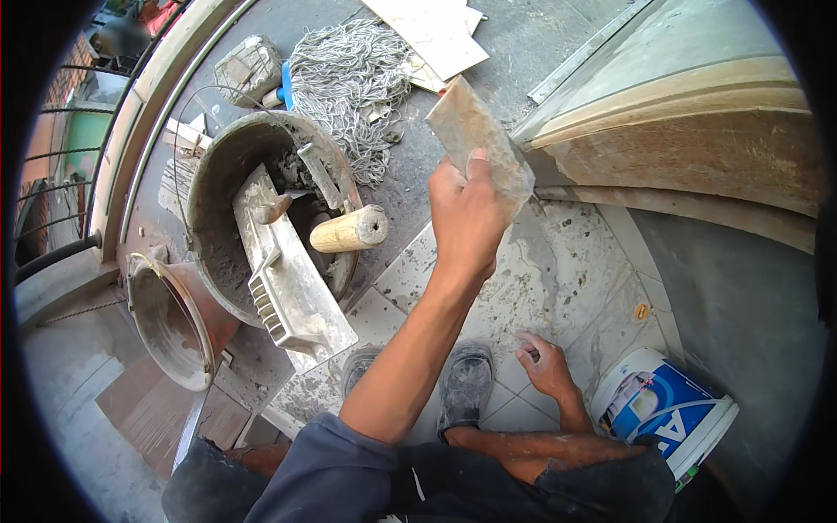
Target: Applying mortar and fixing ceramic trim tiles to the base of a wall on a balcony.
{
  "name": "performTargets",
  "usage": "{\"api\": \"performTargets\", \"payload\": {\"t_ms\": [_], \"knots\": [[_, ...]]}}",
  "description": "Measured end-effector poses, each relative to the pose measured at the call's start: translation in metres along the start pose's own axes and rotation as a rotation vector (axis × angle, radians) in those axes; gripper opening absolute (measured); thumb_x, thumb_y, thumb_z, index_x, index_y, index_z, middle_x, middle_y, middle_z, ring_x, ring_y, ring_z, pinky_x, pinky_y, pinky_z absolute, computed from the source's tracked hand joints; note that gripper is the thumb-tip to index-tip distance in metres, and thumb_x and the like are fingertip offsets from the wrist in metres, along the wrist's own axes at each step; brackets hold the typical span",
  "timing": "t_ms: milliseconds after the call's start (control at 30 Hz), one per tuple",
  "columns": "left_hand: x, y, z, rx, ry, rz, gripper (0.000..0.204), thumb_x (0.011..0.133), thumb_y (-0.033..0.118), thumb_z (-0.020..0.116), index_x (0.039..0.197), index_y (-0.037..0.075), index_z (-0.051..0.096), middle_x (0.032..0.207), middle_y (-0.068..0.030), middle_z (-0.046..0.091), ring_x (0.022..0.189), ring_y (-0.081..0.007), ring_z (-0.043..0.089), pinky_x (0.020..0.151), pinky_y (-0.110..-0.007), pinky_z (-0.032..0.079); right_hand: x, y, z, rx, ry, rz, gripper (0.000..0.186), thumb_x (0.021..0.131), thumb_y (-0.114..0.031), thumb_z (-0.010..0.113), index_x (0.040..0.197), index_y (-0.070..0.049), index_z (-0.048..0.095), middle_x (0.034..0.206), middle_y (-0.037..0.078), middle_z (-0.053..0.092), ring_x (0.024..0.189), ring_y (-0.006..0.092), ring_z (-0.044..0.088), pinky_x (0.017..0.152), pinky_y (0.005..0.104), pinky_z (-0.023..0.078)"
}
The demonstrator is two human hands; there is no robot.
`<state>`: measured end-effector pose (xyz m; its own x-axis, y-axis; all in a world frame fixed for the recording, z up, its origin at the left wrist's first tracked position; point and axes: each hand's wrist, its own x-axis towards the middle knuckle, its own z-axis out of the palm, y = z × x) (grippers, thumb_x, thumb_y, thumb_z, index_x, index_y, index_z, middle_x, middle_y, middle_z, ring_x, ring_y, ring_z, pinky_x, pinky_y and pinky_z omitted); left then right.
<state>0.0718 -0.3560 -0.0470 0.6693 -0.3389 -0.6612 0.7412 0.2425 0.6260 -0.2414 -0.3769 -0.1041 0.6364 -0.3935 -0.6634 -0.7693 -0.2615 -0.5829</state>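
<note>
My left hand [464, 218] grips a dusty, flat, rectangular piece [466, 122], held up near the wooden ledge. Lower right, my right hand [540, 364] hangs above the speckled tile floor [532, 270] with bent fingers apart and nothing visible in them. Left of my raised arm is a large mortar-caked bucket [218, 218], with a long pale metal tool [296, 305] laid across it, a wooden handle [347, 231] sticking out, and a dirty trowel-like piece [318, 174] inside.
A smaller bucket [166, 322], mop head [340, 87], pale boards [432, 30] and crusted block [247, 70] lie around. A railing [65, 152] runs left. Right are a wooden ledge [671, 144] and paint pail [663, 410]. My shoes [466, 383] are below.
</note>
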Motion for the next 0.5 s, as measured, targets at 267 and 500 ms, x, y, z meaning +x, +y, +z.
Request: {"api": "performTargets", "payload": {"t_ms": [267,500], "knots": [[0.084,-0.004,-0.046,0.850,-0.076,0.666,0.032,0.092,0.005,0.049,0.122,0.000,0.058,0.094,-0.0285,0.065,0.088,-0.0472,0.061,0.078,-0.048,0.048,0.012,-0.005,0.002,-0.017,-0.015,0.001,0.032,0.088,-0.013,0.067,0.119,-0.006,0.062,0.086,0.017,0.070,0.076,0.0285,0.070,0.070,0.0361,0.054],[0.130,-0.029,-0.047,0.781,-0.541,0.498,0.027,0.092,0.016,0.047,0.109,-0.001,0.059,0.089,-0.0305,0.061,0.085,-0.0493,0.056,0.076,-0.049,0.044,0.014,-0.002,-0.009,-0.030,-0.033,0.098,0.031,0.088,-0.015,0.068,0.118,-0.007,0.064,0.085,0.016,0.070,0.075,0.0271,0.070,0.070,0.0356,0.054]]}}
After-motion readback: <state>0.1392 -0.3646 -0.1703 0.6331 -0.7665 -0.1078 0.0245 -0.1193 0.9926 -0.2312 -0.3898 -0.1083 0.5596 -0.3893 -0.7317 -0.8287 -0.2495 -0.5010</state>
